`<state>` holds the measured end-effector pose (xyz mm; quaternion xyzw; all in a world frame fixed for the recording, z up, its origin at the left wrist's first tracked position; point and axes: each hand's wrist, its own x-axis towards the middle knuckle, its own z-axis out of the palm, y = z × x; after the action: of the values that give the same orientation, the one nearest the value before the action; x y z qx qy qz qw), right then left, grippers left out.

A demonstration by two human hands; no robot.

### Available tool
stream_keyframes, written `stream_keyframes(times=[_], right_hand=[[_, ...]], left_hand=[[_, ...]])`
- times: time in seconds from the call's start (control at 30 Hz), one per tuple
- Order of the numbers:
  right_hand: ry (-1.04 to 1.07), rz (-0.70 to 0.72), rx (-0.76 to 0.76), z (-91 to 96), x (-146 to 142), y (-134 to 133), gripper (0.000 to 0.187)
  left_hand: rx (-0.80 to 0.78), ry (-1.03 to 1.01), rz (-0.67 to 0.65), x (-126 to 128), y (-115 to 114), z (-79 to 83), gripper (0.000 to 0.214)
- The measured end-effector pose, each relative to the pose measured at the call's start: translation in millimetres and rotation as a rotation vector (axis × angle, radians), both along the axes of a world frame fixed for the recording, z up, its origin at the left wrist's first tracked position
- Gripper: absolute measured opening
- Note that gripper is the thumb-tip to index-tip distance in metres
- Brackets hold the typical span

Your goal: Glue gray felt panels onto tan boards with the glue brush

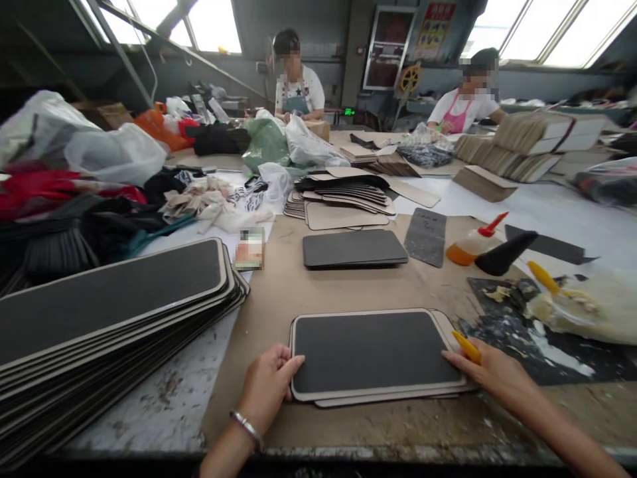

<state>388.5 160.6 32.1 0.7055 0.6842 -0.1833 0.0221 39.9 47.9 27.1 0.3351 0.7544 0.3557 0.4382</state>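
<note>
Broadly, the worktable [166, 392] fills the lower view, and a brown sheet [266, 312] covers its middle. At the left lies a tall stack of long dark pieces [114, 299], its layers fanned, its long side slanting away toward the upper right. To the right of the work is a dark mat [512, 332], smeared with whitish stuff. On the brown sheet, near the front edge of the table, a dark rectangular panel [368, 352] with a pale border and rounded corners lies flat, dark face up. Its long axis runs left to right across the person, nearly parallel to the table's front edge, the right end a touch farther off (another pale-edged piece peeks out beneath it, to the right and front). Beyond it sit smaller dark boards [355, 249], lying the same way. The panel lies between the two hands: the left hand [271, 375] pinches its left short end, thumb on top, while the right hand [492, 368] is closed around a yellow tool [466, 347] with a fingertip on the right end; whether it grips from below cannot be told. Farther right stands a red-tipped bottle [465, 251] of orange liquid. Smallest is a silvery bracelet [246, 428] on the left wrist.
</note>
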Motion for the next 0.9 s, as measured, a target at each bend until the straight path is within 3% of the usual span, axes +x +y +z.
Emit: stream_keyframes(times=[0.17, 0.3, 0.47, 0.57, 0.9], right_hand=[[0.027, 0.026, 0.010, 8.9, -2.1, -5.6, 0.026], [0.049, -0.009, 0.009, 19.8, -8.2, -8.3, 0.023], [0.342, -0.098, -0.093, 29.4, -16.6, -13.3, 0.025], [0.442, -0.124, -0.164, 29.7, -19.7, -16.9, 0.026], [0.428, -0.146, -0.243, 22.3, -19.2, -14.2, 0.023]], left_hand=[[-0.021, -0.050, -0.060, -2.0, -3.1, 6.1, 0.048], [-0.097, -0.121, -0.112, -9.2, -1.6, 0.5, 0.058], [-0.121, -0.186, -0.099, -15.9, 0.6, -6.9, 0.062], [-0.138, -0.199, -0.088, -20.4, 0.9, -6.7, 0.060], [-0.165, -0.226, -0.041, -22.1, 5.9, -12.0, 0.061]])
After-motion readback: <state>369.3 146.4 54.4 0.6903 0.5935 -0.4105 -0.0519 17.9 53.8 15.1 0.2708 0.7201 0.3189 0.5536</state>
